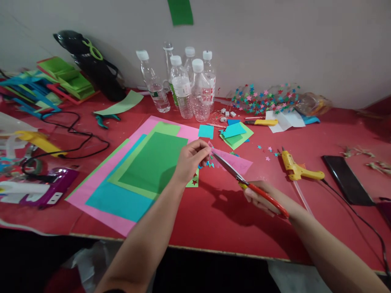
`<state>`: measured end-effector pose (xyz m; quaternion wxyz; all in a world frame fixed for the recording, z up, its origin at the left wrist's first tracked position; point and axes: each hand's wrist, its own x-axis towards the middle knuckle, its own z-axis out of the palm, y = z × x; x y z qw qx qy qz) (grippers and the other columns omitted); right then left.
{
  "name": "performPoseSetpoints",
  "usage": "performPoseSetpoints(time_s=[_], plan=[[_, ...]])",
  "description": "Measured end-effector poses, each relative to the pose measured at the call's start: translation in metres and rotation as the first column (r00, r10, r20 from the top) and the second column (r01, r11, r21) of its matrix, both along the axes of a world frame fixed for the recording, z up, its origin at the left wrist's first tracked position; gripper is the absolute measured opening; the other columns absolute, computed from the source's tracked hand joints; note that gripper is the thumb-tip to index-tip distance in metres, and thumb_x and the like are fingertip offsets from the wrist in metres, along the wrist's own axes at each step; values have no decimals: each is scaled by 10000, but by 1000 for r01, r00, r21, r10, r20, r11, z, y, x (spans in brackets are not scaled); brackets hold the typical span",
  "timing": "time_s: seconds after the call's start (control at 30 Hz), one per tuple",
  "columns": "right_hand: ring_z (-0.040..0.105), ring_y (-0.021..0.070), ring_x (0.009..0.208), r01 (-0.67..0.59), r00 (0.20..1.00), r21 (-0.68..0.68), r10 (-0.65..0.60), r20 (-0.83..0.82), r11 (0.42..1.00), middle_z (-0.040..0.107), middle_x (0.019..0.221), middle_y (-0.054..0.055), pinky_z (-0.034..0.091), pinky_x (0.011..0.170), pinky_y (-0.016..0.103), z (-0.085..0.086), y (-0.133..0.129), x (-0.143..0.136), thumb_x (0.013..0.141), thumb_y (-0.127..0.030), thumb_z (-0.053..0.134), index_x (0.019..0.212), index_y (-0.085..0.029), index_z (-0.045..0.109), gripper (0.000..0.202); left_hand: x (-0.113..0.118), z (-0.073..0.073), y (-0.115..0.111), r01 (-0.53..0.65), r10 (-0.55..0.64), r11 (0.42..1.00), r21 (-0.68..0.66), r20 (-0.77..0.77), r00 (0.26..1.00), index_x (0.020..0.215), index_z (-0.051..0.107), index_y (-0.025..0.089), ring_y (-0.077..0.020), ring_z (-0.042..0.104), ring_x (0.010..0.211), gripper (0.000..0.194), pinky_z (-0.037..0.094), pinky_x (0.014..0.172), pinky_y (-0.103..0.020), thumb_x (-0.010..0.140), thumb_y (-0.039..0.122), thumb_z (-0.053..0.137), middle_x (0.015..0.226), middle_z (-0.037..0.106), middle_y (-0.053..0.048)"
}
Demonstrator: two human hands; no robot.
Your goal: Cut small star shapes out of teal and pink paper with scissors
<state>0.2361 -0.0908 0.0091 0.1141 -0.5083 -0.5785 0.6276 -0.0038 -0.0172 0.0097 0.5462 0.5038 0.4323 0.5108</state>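
My left hand (193, 159) pinches a small piece of pink paper (210, 144), most of it hidden by the fingers. In my right hand (264, 199) is a pair of scissors (229, 167) with red and yellow handles, its blade tips close to the left fingertips. A larger pink paper piece (233, 160) shows just behind the blades. Small cut stars (210, 164) lie under and beside my left hand, with red stars on a light green strip (194, 180). Coloured sheets, the topmost a dark green sheet (152, 158), are stacked at the left.
Several plastic bottles (183, 89) stand along the wall. A star-covered bottle (265, 99) lies at the back right, near a yellow cutter (262, 122). On the right are a yellow glue gun (297, 167) and a phone (348, 179); a purple device (58, 185) lies left.
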Motion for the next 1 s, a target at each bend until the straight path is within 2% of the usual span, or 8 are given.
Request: performPoseSetpoints(time_s=[0.27,0.6,0.77,1.0], plan=[[316,33,318,0,1000,-5,0,-17,1000,392,495,-74,240,304,154,1,0,0,850,-645,486,724,-173,475,488,1,0,-2,-10,10,1000,28,-6,1000,658,558,170,-41,451,443,162,359,416,-155,757,283,620,520,513,50],[323,41,294,-26,995,41,30,-96,999,394,447,-80,205,306,164,-5,1,1,874,-627,455,724,-172,481,480,5,-5,-3,-52,51,999,7,89,995,681,604,165,-53,492,427,144,391,414,-170,748,286,646,525,573,35],[346,47,296,-55,989,38,60,-136,998,396,428,-81,231,320,166,-6,2,2,868,-650,437,731,-166,495,507,9,-4,-5,-57,54,998,17,132,990,692,590,166,-51,498,428,138,404,420,-170,767,270,640,535,580,38],[350,42,309,-56,993,22,57,-105,998,403,461,-78,249,326,166,-5,2,4,873,-638,446,747,-159,512,500,11,0,-10,-107,105,993,56,36,994,688,573,166,-41,489,450,160,411,446,-164,785,282,624,548,556,39]])
